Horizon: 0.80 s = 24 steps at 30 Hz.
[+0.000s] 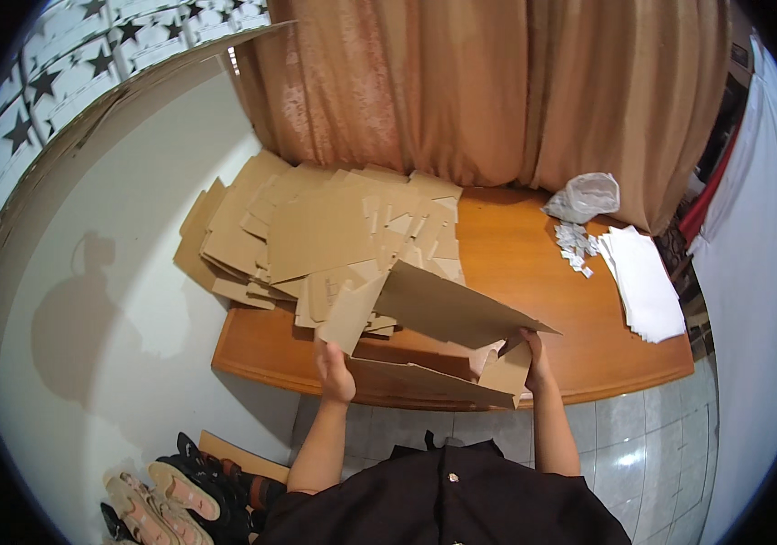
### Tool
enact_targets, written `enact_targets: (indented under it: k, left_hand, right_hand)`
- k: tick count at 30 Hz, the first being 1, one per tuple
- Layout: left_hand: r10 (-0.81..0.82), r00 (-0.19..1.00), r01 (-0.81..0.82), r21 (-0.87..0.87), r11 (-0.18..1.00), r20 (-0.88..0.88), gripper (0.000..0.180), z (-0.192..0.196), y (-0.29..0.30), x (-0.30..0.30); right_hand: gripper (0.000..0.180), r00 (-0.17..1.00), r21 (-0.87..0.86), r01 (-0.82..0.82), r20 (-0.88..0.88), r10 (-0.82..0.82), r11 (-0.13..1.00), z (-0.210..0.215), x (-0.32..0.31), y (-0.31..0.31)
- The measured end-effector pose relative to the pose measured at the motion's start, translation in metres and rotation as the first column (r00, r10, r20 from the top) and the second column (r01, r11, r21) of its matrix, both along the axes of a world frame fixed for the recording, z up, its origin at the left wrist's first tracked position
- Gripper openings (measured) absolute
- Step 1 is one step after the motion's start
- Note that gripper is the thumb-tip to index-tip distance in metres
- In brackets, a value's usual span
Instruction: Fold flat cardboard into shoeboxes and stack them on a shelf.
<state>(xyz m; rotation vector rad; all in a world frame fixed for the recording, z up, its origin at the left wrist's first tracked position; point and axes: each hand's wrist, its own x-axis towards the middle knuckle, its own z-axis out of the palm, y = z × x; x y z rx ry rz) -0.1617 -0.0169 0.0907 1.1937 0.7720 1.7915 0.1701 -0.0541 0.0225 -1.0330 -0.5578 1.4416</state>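
A brown cardboard box is held up above the table's front edge, its walls spread into a four-sided frame that I can see through. My left hand grips the box at its left corner, with the fingers partly behind the cardboard. On the opposite side, my right hand is closed around the right end of the box, by a small folded flap. Just beyond the box lies a heaped pile of flat cardboard pieces, some with cut slots and tabs.
The wooden table carries a stack of white paper sheets at the right. Beside it are small silvery packets and a clear plastic bag. Brown curtains hang behind. Shoes stand on the floor at lower left, near the white wall.
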Motion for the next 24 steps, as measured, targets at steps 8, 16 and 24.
enact_targets:
  k: [8, 16, 24]
  left_hand:
    - [-0.553, 0.833, 0.334, -0.772, 0.541, -0.027, 0.07, -0.087, 0.03, 0.04]
    - [-0.711, 0.636, 0.649, -0.707, 0.282, 0.301, 0.045, -0.16, 0.053, 0.054]
    - [-0.319, 0.86, 0.159, -0.385, 0.909, -0.397, 0.065, -0.202, 0.075, 0.085]
  right_hand:
    - [0.062, 0.978, -0.044, 0.107, 0.184, -0.097, 0.993, -0.015, 0.039, -0.043]
    - [0.05, 0.949, -0.066, 0.289, 0.154, -0.277, 0.955, 0.005, 0.048, -0.067]
    - [0.042, 0.956, -0.105, 0.21, 0.23, -0.181, 0.972, 0.0, 0.067, -0.066]
